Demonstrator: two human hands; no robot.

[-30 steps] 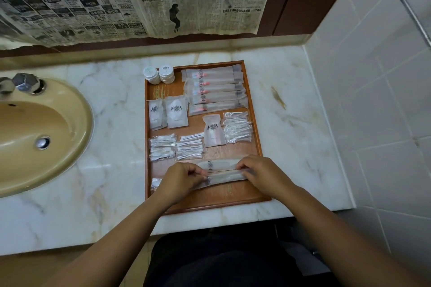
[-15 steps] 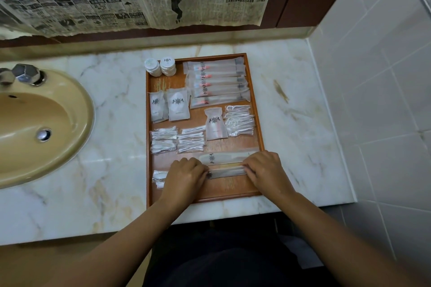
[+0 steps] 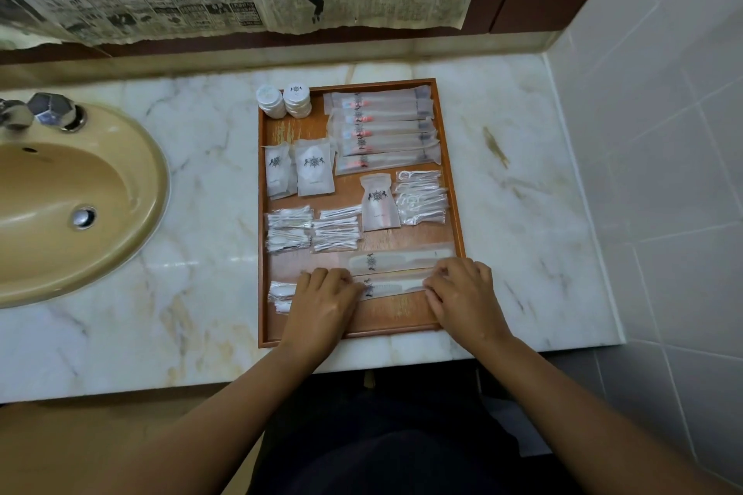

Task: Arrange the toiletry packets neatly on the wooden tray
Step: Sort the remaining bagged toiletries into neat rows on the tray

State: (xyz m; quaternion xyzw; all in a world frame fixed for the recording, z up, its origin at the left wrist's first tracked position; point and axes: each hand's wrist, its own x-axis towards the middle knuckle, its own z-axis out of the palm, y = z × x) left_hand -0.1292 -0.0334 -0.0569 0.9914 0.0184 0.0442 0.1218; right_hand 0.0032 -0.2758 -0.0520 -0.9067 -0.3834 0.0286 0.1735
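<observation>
The long frosted-plastic comb packet lay crosswise near the front of the rectangular brown wooden tray, its long axis running left to right. The left hand and right hand sat at its opposite ends, equally near, bent fingers seemingly pinching the slick film. A matching second packet lay parallel just behind it. The tray rested on a veined white marble desk.

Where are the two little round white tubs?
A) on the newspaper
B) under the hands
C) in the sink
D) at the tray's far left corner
D: the two round white tubs sit side by side at the far left corner of the wooden tray.
</observation>
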